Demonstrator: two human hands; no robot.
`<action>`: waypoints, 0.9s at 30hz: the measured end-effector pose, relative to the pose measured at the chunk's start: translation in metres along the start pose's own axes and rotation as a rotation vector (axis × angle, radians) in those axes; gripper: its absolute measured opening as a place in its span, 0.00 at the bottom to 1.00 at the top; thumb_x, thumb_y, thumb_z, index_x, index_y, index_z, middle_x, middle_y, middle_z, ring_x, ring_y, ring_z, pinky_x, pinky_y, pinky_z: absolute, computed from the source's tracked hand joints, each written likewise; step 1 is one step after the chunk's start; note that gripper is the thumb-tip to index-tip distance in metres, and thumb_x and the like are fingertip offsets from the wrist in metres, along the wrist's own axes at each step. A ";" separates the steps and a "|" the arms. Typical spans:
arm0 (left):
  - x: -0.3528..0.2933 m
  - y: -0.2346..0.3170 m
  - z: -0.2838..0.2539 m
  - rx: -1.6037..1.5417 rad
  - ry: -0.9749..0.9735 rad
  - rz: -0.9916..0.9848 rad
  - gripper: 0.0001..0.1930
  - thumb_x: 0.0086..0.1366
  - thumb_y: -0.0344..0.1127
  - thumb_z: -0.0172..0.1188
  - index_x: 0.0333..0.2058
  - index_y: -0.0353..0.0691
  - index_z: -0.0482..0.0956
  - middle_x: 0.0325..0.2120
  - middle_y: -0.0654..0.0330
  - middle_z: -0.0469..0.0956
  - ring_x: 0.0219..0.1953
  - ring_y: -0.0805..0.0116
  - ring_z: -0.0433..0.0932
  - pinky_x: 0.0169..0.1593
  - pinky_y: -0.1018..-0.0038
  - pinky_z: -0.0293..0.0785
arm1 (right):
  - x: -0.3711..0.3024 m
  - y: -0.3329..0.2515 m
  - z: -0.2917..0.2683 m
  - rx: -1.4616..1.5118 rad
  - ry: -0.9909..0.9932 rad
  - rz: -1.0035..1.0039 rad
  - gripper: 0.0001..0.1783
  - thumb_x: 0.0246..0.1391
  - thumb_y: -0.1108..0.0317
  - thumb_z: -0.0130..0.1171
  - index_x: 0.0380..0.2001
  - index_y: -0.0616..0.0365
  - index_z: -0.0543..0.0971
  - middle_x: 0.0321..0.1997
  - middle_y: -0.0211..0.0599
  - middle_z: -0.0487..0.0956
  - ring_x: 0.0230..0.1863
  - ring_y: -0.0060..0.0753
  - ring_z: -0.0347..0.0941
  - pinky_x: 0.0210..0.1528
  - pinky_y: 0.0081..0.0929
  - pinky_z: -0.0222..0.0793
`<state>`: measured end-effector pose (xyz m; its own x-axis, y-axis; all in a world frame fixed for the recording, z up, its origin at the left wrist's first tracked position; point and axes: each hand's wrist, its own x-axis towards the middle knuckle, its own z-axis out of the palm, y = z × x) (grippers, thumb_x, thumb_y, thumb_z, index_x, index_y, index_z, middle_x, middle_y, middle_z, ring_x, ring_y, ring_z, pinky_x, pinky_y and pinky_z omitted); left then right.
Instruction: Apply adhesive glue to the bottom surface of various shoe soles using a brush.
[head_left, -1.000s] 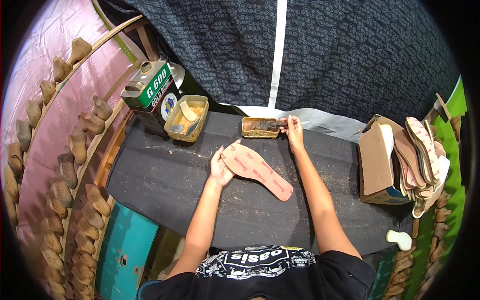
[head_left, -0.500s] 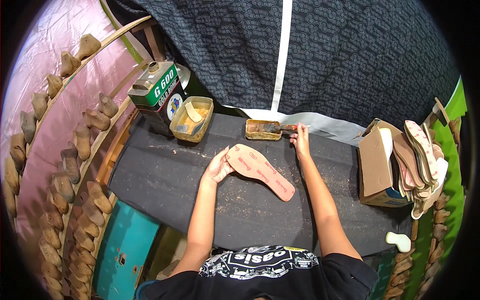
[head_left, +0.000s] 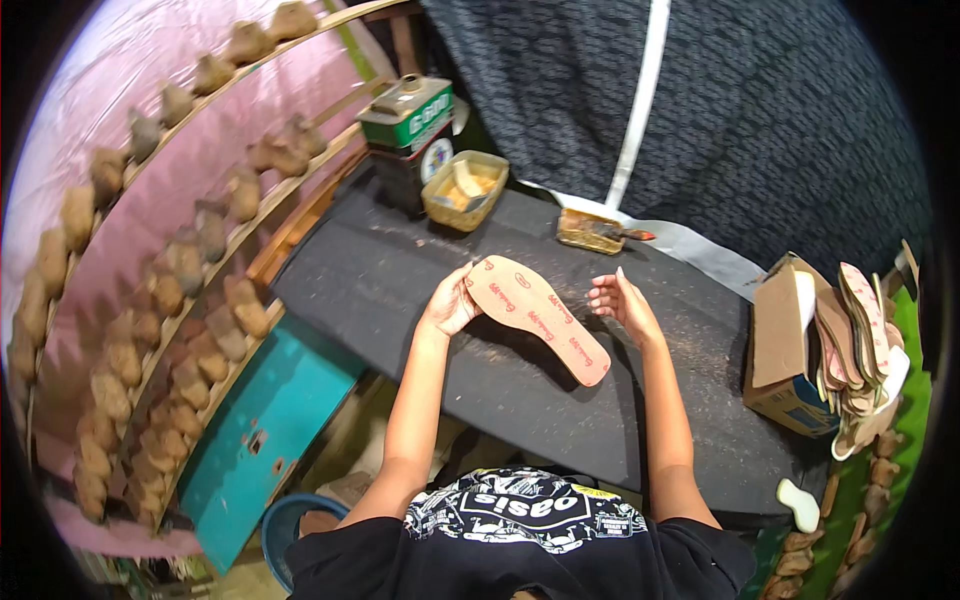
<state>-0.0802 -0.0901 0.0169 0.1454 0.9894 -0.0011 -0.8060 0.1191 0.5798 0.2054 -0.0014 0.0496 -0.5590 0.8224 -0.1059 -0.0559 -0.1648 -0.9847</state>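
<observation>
Holding a pink insole [head_left: 537, 317] by its heel end, left hand [head_left: 449, 307] pinching.
Its long axis runs down-right across the dark table [head_left: 380, 270]; right hand [head_left: 618, 300] hovers open, just beside it.

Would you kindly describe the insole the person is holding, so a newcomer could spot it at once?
Start at the dark worktable. Near its middle, the left hand grips one end of a flat pink insole. Unlike the insoles stacked on edge in the cardboard box at the right, it lies alone.

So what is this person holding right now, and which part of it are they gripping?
The left hand holds a pink shoe insole by its rounded end, lifted off the black work table. The right hand is open and holds nothing.
</observation>
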 end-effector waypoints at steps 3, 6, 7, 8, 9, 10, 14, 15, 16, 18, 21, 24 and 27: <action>-0.066 0.017 -0.007 -0.015 0.156 0.099 0.18 0.61 0.42 0.36 0.41 0.36 0.68 0.35 0.58 0.74 0.37 0.66 0.73 0.42 0.68 0.70 | -0.002 0.000 0.056 0.124 -0.366 0.201 0.31 0.53 0.43 0.29 0.39 0.60 0.67 0.32 0.36 0.72 0.32 0.26 0.70 0.36 0.23 0.67; -0.137 0.034 -0.024 -0.004 0.217 0.190 0.18 0.61 0.43 0.37 0.40 0.37 0.69 0.35 0.59 0.74 0.37 0.67 0.74 0.41 0.68 0.70 | -0.009 0.009 0.125 0.101 -0.683 0.355 0.35 0.50 0.38 0.27 0.42 0.58 0.66 0.36 0.35 0.70 0.34 0.27 0.69 0.36 0.25 0.67; -0.167 0.039 -0.027 -0.012 0.260 0.227 0.18 0.61 0.43 0.37 0.40 0.37 0.69 0.35 0.59 0.74 0.37 0.67 0.74 0.41 0.68 0.70 | -0.013 0.015 0.151 0.106 -0.787 0.422 0.35 0.49 0.37 0.27 0.42 0.58 0.65 0.36 0.34 0.70 0.34 0.26 0.69 0.36 0.25 0.67; -0.198 0.043 -0.030 0.013 0.303 0.243 0.18 0.61 0.43 0.37 0.40 0.37 0.70 0.35 0.59 0.74 0.37 0.67 0.74 0.41 0.69 0.70 | -0.018 0.026 0.176 0.104 -0.901 0.474 0.36 0.48 0.36 0.28 0.42 0.57 0.65 0.35 0.31 0.70 0.34 0.25 0.68 0.34 0.25 0.67; -0.230 0.046 -0.031 0.036 0.344 0.258 0.19 0.61 0.44 0.37 0.40 0.38 0.70 0.35 0.59 0.74 0.37 0.67 0.74 0.41 0.69 0.70 | -0.023 0.040 0.200 0.089 -0.963 0.524 0.36 0.48 0.36 0.28 0.43 0.56 0.65 0.36 0.31 0.70 0.36 0.25 0.69 0.35 0.26 0.68; -0.260 0.047 -0.033 0.045 0.402 0.270 0.19 0.61 0.45 0.38 0.40 0.38 0.70 0.35 0.60 0.74 0.37 0.68 0.74 0.41 0.69 0.70 | -0.032 0.052 0.224 0.074 -1.004 0.564 0.36 0.48 0.36 0.28 0.43 0.56 0.64 0.37 0.31 0.70 0.37 0.26 0.69 0.37 0.27 0.68; -0.388 0.041 -0.048 0.106 0.545 0.335 0.19 0.61 0.45 0.38 0.40 0.38 0.70 0.35 0.59 0.74 0.36 0.69 0.74 0.41 0.69 0.70 | -0.078 0.091 0.312 0.040 -1.204 0.676 0.35 0.49 0.36 0.28 0.46 0.55 0.62 0.41 0.33 0.68 0.41 0.28 0.68 0.40 0.31 0.67; -0.420 0.036 -0.055 0.087 0.585 0.360 0.19 0.61 0.45 0.38 0.40 0.38 0.70 0.35 0.59 0.74 0.36 0.69 0.74 0.41 0.69 0.70 | -0.090 0.104 0.329 0.063 -1.248 0.689 0.35 0.49 0.36 0.28 0.47 0.55 0.62 0.42 0.33 0.68 0.41 0.28 0.68 0.40 0.31 0.67; -0.451 0.030 -0.060 0.098 0.625 0.345 0.19 0.61 0.45 0.38 0.40 0.37 0.70 0.35 0.59 0.74 0.36 0.70 0.74 0.40 0.69 0.71 | -0.102 0.118 0.345 0.064 -1.289 0.725 0.35 0.49 0.37 0.29 0.47 0.54 0.61 0.40 0.31 0.68 0.40 0.26 0.67 0.40 0.31 0.66; -0.501 0.015 -0.067 0.102 0.723 0.348 0.21 0.60 0.47 0.37 0.40 0.36 0.69 0.36 0.57 0.74 0.37 0.70 0.74 0.38 0.70 0.72 | -0.126 0.156 0.373 0.060 -1.318 0.774 0.34 0.49 0.37 0.30 0.47 0.53 0.61 0.39 0.30 0.68 0.39 0.25 0.66 0.40 0.29 0.65; -0.563 -0.004 -0.061 0.070 0.865 0.386 0.23 0.60 0.49 0.37 0.42 0.35 0.67 0.38 0.55 0.72 0.37 0.69 0.74 0.38 0.70 0.72 | -0.179 0.184 0.414 0.058 -1.319 0.835 0.32 0.50 0.39 0.31 0.48 0.51 0.61 0.37 0.26 0.67 0.35 0.21 0.65 0.38 0.24 0.63; -0.622 -0.015 -0.064 0.139 1.062 0.386 0.28 0.58 0.53 0.38 0.47 0.34 0.62 0.42 0.53 0.68 0.43 0.63 0.69 0.43 0.66 0.68 | -0.224 0.211 0.450 0.041 -1.302 0.807 0.30 0.51 0.40 0.31 0.48 0.52 0.59 0.40 0.32 0.66 0.39 0.26 0.65 0.41 0.28 0.63; -0.648 -0.029 -0.068 0.281 1.480 0.231 0.32 0.55 0.58 0.39 0.49 0.37 0.59 0.48 0.52 0.62 0.49 0.58 0.62 0.46 0.56 0.61 | -0.240 0.254 0.459 -0.248 -1.104 0.654 0.37 0.51 0.41 0.34 0.53 0.60 0.50 0.48 0.44 0.63 0.48 0.37 0.60 0.46 0.35 0.60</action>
<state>-0.1897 -0.7290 -0.0546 -0.7892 0.1955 -0.5822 -0.5735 0.1045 0.8125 -0.0540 -0.4906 -0.1114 -0.8106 -0.2689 -0.5202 0.5702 -0.1597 -0.8059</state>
